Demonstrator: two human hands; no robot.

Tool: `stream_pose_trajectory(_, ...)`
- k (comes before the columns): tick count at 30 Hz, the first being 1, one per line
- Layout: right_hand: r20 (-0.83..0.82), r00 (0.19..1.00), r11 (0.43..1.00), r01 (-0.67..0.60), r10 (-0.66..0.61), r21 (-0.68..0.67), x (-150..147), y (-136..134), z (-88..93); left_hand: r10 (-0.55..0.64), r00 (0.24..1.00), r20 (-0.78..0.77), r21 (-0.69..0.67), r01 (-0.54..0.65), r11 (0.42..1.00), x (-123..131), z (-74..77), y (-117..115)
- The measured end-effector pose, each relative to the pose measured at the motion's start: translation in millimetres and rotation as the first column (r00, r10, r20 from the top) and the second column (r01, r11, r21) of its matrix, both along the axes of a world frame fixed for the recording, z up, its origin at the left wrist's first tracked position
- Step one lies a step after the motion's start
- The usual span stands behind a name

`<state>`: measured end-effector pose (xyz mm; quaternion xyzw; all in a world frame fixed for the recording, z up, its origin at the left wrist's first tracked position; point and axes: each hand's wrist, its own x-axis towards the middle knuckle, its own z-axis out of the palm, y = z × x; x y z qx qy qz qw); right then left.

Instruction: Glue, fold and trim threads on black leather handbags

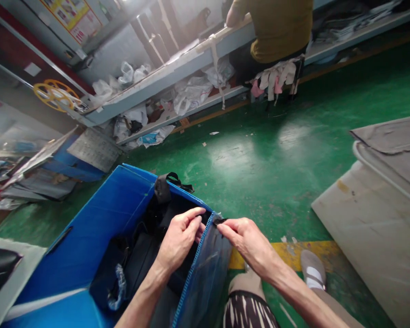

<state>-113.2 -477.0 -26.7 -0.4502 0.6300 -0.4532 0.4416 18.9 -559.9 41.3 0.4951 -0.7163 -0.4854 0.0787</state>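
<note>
A blue corrugated plastic box (pixel 99 218) stands open before me, with dark navy or black items (pixel 141 259) inside that look like bags. My left hand (pixel 181 237) is over the box's inside near its far right corner, thumb and forefinger closed together; whatever is between them is hidden. Just outside the same corner, my right hand (pixel 248 239) pinches a small black piece (pixel 220 221) whose kind I cannot make out. A black strap (pixel 164 187) hangs over the far rim. Among the dark items lies a loop wrapped in clear plastic (pixel 118 289).
A person in an olive shirt (pixel 282 27) sits at a long workbench (pixel 177 68) with plastic bags on its lower shelf. A pale bin (pixel 372 214) topped with grey fabric (pixel 392 141) is on the right. My foot (pixel 312 269) rests on the green floor (pixel 246 159).
</note>
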Motion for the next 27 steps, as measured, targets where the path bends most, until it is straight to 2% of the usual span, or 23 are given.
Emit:
stream_pose_trajectory(1, 0.023, 1.000, 1.000, 0.001, -0.001, -0.005, 1.0, 1.5, -0.8, -0.008, 0.999, -0.039, 0.058, 0.010, 0.998, 3.0, -3.1, -3.3)
stream_pose_trajectory(3, 0.059, 0.998, 1.000, -0.017, 0.017, -0.005, 4.4, 2.8, 0.2, -0.040, 0.995, -0.091, 0.074, 0.046, 0.996, 7.9, -8.5, -8.3)
stream_pose_trajectory(7, 0.011, 1.000, 0.999, -0.023, 0.023, 0.029, 11.8, 0.5, 8.3, -0.160, 0.974, -0.158, -0.088, 0.148, 0.985, 14.9, -14.0, -16.0)
stream_pose_trajectory(11, -0.037, 0.999, 0.997, -0.024, 0.027, 0.072, 14.4, -2.3, 16.4, -0.373, 0.920, -0.122, -0.203, 0.345, 0.916, 19.9, -17.8, -25.5)
stream_pose_trajectory(13, -0.074, 0.997, 0.995, -0.030, 0.038, 0.094, 13.9, -3.5, 18.4, -0.421, 0.901, -0.106, -0.251, 0.385, 0.888, 21.6, -20.1, -29.5)
stream_pose_trajectory(16, -0.157, 0.986, 0.990, -0.033, 0.055, 0.138, 12.9, -4.9, 18.8, -0.447, 0.890, -0.095, -0.314, 0.399, 0.861, 23.1, -22.2, -32.4)
stream_pose_trajectory(20, -0.241, 0.967, 0.985, -0.039, 0.079, 0.165, 14.0, -5.3, 21.0, -0.465, 0.881, -0.086, -0.335, 0.414, 0.846, 24.0, -23.4, -32.3)
stream_pose_trajectory(24, -0.401, 0.911, 0.983, -0.027, 0.100, 0.183, 12.9, -8.0, 32.4, -0.466, 0.879, -0.103, -0.344, 0.408, 0.846, 25.2, -27.5, -32.0)
stream_pose_trajectory(27, -0.414, 0.891, 0.962, -0.079, 0.186, 0.262, 2.6, -13.0, 44.8, -0.435, 0.893, -0.116, -0.317, 0.382, 0.868, 26.6, -30.8, -32.7)
